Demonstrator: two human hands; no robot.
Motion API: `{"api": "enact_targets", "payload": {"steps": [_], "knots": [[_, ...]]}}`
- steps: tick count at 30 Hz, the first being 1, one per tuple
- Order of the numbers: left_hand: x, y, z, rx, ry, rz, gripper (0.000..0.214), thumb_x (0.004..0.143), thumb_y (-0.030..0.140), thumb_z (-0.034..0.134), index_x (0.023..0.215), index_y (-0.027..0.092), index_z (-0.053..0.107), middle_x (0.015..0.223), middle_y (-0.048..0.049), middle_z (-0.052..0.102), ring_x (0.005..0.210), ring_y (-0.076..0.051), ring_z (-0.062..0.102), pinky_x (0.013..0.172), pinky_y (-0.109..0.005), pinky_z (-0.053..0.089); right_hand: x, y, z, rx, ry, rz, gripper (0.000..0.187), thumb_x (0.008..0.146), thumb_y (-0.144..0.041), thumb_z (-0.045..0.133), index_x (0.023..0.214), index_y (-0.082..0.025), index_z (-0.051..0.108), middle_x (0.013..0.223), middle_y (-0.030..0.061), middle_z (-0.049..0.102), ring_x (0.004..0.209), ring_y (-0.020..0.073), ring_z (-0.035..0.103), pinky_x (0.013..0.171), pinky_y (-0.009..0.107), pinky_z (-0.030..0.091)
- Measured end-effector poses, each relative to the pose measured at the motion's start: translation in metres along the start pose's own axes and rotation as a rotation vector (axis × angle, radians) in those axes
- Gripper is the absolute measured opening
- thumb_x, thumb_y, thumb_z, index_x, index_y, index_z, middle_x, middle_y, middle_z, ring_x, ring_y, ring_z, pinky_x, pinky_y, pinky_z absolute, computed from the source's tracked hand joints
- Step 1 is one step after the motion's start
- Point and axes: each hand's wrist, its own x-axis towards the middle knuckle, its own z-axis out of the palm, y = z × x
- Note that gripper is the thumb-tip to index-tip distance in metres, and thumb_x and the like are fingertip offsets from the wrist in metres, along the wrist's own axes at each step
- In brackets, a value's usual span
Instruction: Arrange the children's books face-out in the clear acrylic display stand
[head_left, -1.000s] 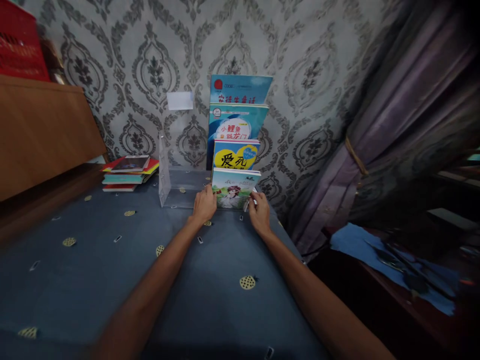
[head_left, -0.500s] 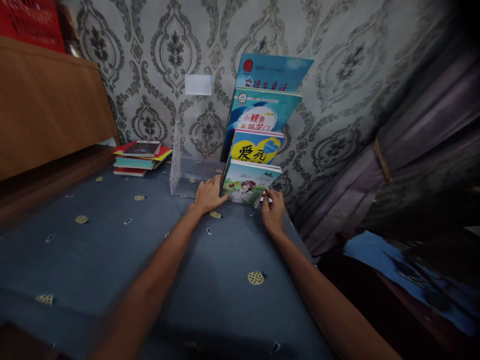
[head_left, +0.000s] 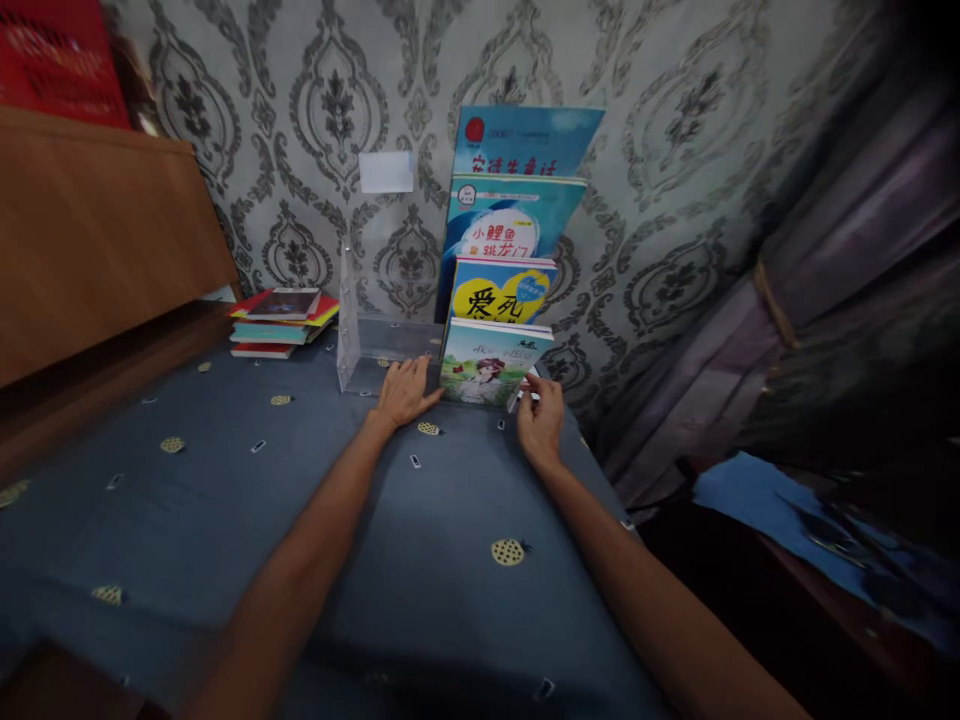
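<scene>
A clear plastic tiered book stand (head_left: pixel 347 340) stands at the back of the covered table. Its right half bears a small green picture book (head_left: pixel 480 372) in front. Behind that rise a yellow and blue book (head_left: pixel 504 292), a teal book (head_left: pixel 517 215) and a taller blue book (head_left: pixel 529 135). My left hand (head_left: pixel 406 390) lies with fingers spread at the stand's front edge, just left of the green book. Beside that book's right edge, my right hand (head_left: pixel 541 415) has thumb and fingers closed on what looks like the stand's side panel.
A stack of books (head_left: pixel 285 318) lies to the left, near a wooden cabinet (head_left: pixel 112 210). A white label (head_left: pixel 386 172) sits at the stand's upper left. Patterned wallpaper backs the table; a gathered curtain (head_left: pixel 720 350) and blue cloth (head_left: pixel 780 515) are at the right.
My left hand has shifted slightly left, away from the green book's edge. The right hand keeps its place beside the stand. The camera view has moved a little.
</scene>
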Motion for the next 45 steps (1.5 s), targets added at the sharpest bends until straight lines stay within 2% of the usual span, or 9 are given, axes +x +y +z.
{"api": "enact_targets", "payload": {"steps": [4, 9, 15, 17, 21, 26, 30, 36, 45], "knots": [[0.002, -0.002, -0.007, -0.069, 0.052, -0.022, 0.049, 0.094, 0.042, 0.057, 0.134, 0.014, 0.047, 0.115, -0.0132, 0.068, 0.112, -0.027, 0.063, 0.099, -0.038, 0.043, 0.001, 0.003, 0.002, 0.015, 0.011, 0.021, 0.030, 0.092, -0.030, 0.045, 0.114, -0.021, 0.063, 0.103, 0.0100, 0.060, 0.095, 0.0262, 0.062, 0.084, 0.045, 0.055], [0.008, -0.019, -0.034, -0.219, 0.322, -0.113, 0.032, 0.098, 0.035, 0.049, 0.125, 0.017, 0.051, 0.096, -0.0068, 0.068, 0.096, -0.020, 0.067, 0.091, -0.031, 0.048, 0.003, 0.005, 0.002, 0.042, -0.011, 0.027, 0.031, 0.088, -0.024, 0.046, 0.114, -0.020, 0.062, 0.103, 0.0109, 0.064, 0.096, 0.0269, 0.063, 0.087, 0.047, 0.054], [0.016, -0.083, -0.079, -0.183, 0.573, -0.459, 0.036, 0.102, 0.029, 0.028, 0.126, 0.015, 0.049, 0.104, -0.0104, 0.068, 0.094, -0.020, 0.067, 0.087, -0.031, 0.051, 0.005, 0.002, 0.000, 0.038, -0.019, 0.040, 0.032, 0.085, -0.024, 0.046, 0.113, -0.020, 0.061, 0.104, 0.0112, 0.066, 0.094, 0.0270, 0.063, 0.086, 0.047, 0.054], [0.018, -0.114, -0.086, -0.102, 0.522, -0.583, 0.038, 0.098, 0.026, 0.031, 0.131, 0.012, 0.047, 0.116, -0.0143, 0.066, 0.107, -0.024, 0.065, 0.095, -0.035, 0.049, 0.005, 0.000, -0.001, 0.045, -0.028, 0.049, 0.030, 0.086, -0.026, 0.047, 0.112, -0.020, 0.061, 0.103, 0.0107, 0.066, 0.092, 0.0266, 0.063, 0.084, 0.046, 0.055], [0.017, -0.178, -0.084, 0.122, 0.252, -0.707, 0.047, 0.093, 0.026, 0.041, 0.133, 0.004, 0.049, 0.135, -0.0263, 0.057, 0.131, -0.036, 0.051, 0.108, -0.047, 0.041, 0.004, -0.001, 0.000, 0.050, -0.038, 0.090, 0.027, 0.088, -0.030, 0.049, 0.110, -0.022, 0.060, 0.104, 0.0107, 0.067, 0.087, 0.0257, 0.065, 0.075, 0.042, 0.057], [0.021, -0.241, -0.074, 0.295, 0.032, -0.612, 0.057, 0.094, 0.037, 0.047, 0.143, 0.008, 0.045, 0.154, -0.0270, 0.042, 0.148, -0.041, 0.030, 0.114, -0.062, 0.030, 0.003, 0.001, 0.000, 0.074, -0.059, 0.144, 0.028, 0.092, -0.038, 0.049, 0.113, -0.022, 0.059, 0.106, 0.0112, 0.068, 0.084, 0.0245, 0.068, 0.066, 0.037, 0.057], [0.032, -0.275, -0.072, 0.340, -0.098, -0.500, 0.053, 0.096, 0.040, 0.047, 0.142, 0.014, 0.049, 0.152, -0.0225, 0.048, 0.148, -0.039, 0.031, 0.114, -0.066, 0.028, 0.002, 0.002, -0.001, 0.060, -0.068, 0.164, 0.032, 0.093, -0.042, 0.050, 0.116, -0.021, 0.059, 0.110, 0.0127, 0.068, 0.084, 0.0243, 0.069, 0.063, 0.035, 0.056], [0.043, -0.297, -0.081, 0.348, -0.255, -0.400, 0.052, 0.097, 0.050, 0.048, 0.138, 0.019, 0.054, 0.143, -0.0184, 0.058, 0.133, -0.037, 0.051, 0.108, -0.056, 0.039, 0.001, 0.003, 0.000, 0.030, -0.074, 0.192, 0.034, 0.094, -0.047, 0.051, 0.116, -0.021, 0.059, 0.107, 0.0127, 0.069, 0.082, 0.0249, 0.070, 0.059, 0.035, 0.055], [0.037, -0.282, -0.093, 0.434, -0.302, -0.356, 0.052, 0.097, 0.051, 0.043, 0.136, 0.018, 0.055, 0.138, -0.0194, 0.060, 0.124, -0.039, 0.057, 0.098, -0.052, 0.045, 0.001, 0.002, -0.003, 0.022, -0.092, 0.161, 0.037, 0.095, -0.050, 0.049, 0.118, -0.022, 0.059, 0.109, 0.0126, 0.069, 0.087, 0.0256, 0.070, 0.061, 0.036, 0.056]]}}
